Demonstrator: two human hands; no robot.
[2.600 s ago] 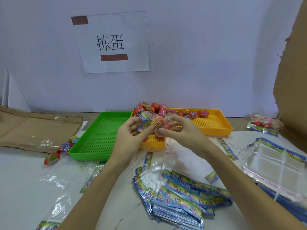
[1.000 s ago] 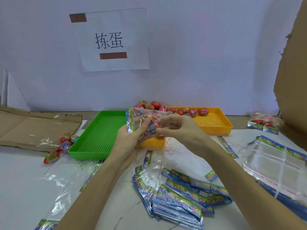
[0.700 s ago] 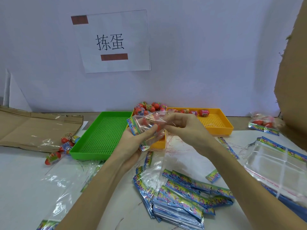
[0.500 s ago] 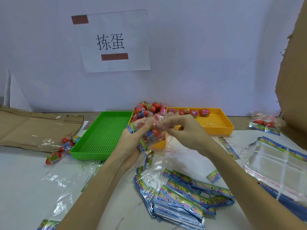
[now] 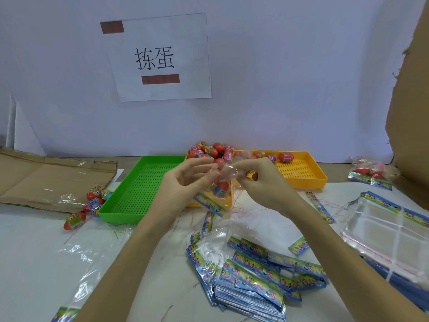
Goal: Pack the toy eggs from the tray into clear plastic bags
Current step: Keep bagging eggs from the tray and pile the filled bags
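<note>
Stack of flat glossy printed bags (image 5: 250,277) on the bench below the grip; above it, left hand (image 5: 185,184) and right hand (image 5: 260,182) pinch a crinkled clear bag (image 5: 224,180) holding rounded red toy eggs; beyond, perforated yellow tray (image 5: 304,175) of eggs.

Beside the bright green tray (image 5: 139,189), perforated all over with small holes, stands a yellow-orange tray (image 5: 301,173) with the same dotted floor; heaped in its near-left corner are toy eggs (image 5: 209,152), red-orange with multicoloured printed wrappers; more such eggs (image 5: 86,205) lie left of the green tray. In front of the green tray lies a stack of bags (image 5: 250,280), clear with blue, yellow and green cartoon-printed header strips; behind it hangs a white sheet (image 5: 160,56) with black characters and two brown-red bars; plain brown cardboard (image 5: 46,177) lies to its left.
</note>
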